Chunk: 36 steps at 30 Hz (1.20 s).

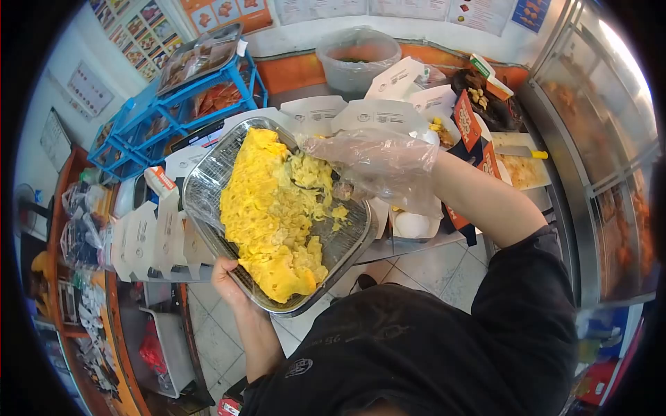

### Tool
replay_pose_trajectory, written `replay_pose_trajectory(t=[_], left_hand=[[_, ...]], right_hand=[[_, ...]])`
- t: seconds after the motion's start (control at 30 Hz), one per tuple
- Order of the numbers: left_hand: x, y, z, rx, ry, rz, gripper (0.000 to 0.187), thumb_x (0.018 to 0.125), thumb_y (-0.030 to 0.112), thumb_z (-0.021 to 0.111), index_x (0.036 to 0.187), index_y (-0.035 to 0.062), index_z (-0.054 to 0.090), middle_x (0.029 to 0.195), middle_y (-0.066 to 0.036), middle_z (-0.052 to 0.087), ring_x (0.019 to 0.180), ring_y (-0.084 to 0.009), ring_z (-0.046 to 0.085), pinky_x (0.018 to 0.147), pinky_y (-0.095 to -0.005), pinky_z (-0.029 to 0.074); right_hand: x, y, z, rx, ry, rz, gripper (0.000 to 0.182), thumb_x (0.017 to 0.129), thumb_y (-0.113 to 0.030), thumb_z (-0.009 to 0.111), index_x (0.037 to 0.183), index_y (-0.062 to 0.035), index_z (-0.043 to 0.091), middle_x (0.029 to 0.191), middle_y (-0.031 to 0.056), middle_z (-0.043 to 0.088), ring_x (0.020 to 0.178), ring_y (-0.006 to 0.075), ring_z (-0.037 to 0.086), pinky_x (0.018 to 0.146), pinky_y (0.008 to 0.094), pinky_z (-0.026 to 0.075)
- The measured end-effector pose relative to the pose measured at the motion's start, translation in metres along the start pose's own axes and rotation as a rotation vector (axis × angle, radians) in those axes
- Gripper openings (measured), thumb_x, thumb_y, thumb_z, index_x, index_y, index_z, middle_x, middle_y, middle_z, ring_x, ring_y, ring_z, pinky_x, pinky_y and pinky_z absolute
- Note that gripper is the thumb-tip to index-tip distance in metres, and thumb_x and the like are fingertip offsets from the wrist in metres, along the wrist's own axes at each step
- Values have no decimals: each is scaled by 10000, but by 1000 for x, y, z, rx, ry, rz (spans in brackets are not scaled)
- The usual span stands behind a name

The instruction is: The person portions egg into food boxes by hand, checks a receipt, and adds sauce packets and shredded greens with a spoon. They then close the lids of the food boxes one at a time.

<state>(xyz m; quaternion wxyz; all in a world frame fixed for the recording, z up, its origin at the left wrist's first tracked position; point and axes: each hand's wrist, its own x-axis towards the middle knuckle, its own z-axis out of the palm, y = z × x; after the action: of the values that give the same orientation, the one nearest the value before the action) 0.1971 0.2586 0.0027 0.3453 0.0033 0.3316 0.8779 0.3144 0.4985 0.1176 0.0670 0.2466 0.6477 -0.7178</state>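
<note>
Above the bench (431, 243), the left hand (231, 281) grips the metal tray (348, 234); the gloved right hand (378, 161) reaches over yellow food (260, 201), its grasp unclear. The orange carton's (467, 122) lettering is illegible.

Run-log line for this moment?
left hand: gripping tray | right hand: gloved, at yellow food | food: heaped in tray | boxes: open

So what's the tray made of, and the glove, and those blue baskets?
The tray looks like smooth, shiny metal: it's silvery and catches the light. The glove seems to be thin, glossy plastic, because it's wrinkly and skin shows through. The blue baskets are probably hard plastic, with even colour and open, molded-looking frames, though painted metal is possible.
</note>
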Motion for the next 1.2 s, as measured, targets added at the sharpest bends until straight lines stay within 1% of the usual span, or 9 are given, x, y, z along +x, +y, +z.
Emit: replay_pose_trajectory(t=[0.1, 0.23, 0.47, 0.53, 0.6, 0.83, 0.97, 1.03, 1.2], left_hand=[[6, -4, -1, 26, 5, 13, 517, 631, 107, 433, 1109, -73, 513, 1094, -198, 588, 965, -328, 599, 880, -412, 488], [16, -7, 3, 15, -12, 17, 514, 627, 105, 445, 1103, -71, 523, 1079, -200, 597, 959, -323, 606, 865, -413, 500], [21, -7, -16, 21, -23, -5, 569, 606, 131, 452, 1134, -76, 505, 1114, -216, 576, 1004, -357, 573, 922, -437, 460], [21, -7, -29, 8, 60, 18, 572, 602, 121, 453, 1138, -73, 501, 1122, -213, 575, 1013, -353, 570, 931, -435, 455], [21, -4, -33, 3, 51, 42, 577, 599, 116, 451, 1144, -70, 499, 1126, -210, 573, 1015, -351, 570, 931, -435, 455], [2, -12, -11, 27, 80, 149, 598, 627, 143, 454, 1193, -47, 478, 1136, -198, 569, 1005, -347, 578, 895, -439, 476], [-6, -12, 15, 155, 156, 173, 562, 627, 156, 460, 1142, -67, 498, 1111, -196, 577, 1018, -335, 568, 916, -419, 453], [-4, -12, 1, 71, 337, 170, 558, 640, 147, 455, 1155, -64, 488, 1106, -192, 576, 1010, -322, 573, 901, -397, 463], [-6, -5, 12, -31, 149, 153, 549, 645, 94, 420, 1165, -77, 467, 1108, -203, 572, 1017, -324, 575, 928, -413, 460]], right_hand=[[14, 17, -16, -410, -87, -104, 407, 916, -407, 507, 1134, -64, 544, 910, 7, 538, 700, 117, 459, 640, 277, 421], [-3, 1, -26, -88, -80, -70, 422, 917, -402, 505, 1116, -35, 569, 977, 10, 574, 815, 83, 506, 678, 212, 440], [-5, 32, -109, 49, 469, -243, 301, 913, -285, 528, 1129, -76, 552, 927, 2, 575, 773, 60, 503, 619, 217, 443], [49, 85, -153, -68, 766, -549, 387, 900, -267, 537, 1222, -63, 472, 964, 94, 602, 869, 179, 577, 706, 289, 478], [56, 103, -153, -570, 985, -414, 485, 885, -221, 536, 1310, -56, 372, 1071, 199, 584, 1018, 352, 556, 816, 387, 464], [122, 176, -203, -875, 767, -416, 600, 830, -45, 509, 1382, -54, 275, 1189, 274, 487, 1132, 395, 470, 976, 424, 374], [104, 140, -194, -555, 786, -709, 487, 864, -73, 509, 1325, -29, 358, 1181, 166, 516, 1044, 247, 536, 907, 339, 424], [78, 88, -140, 107, 512, -596, 437, 865, -77, 528, 1286, -34, 417, 1151, 104, 533, 999, 171, 537, 870, 300, 436], [35, 25, -14, -628, 211, -759, 402, 836, -74, 568, 1224, -43, 468, 1039, 99, 559, 903, 215, 580, 775, 302, 476]])
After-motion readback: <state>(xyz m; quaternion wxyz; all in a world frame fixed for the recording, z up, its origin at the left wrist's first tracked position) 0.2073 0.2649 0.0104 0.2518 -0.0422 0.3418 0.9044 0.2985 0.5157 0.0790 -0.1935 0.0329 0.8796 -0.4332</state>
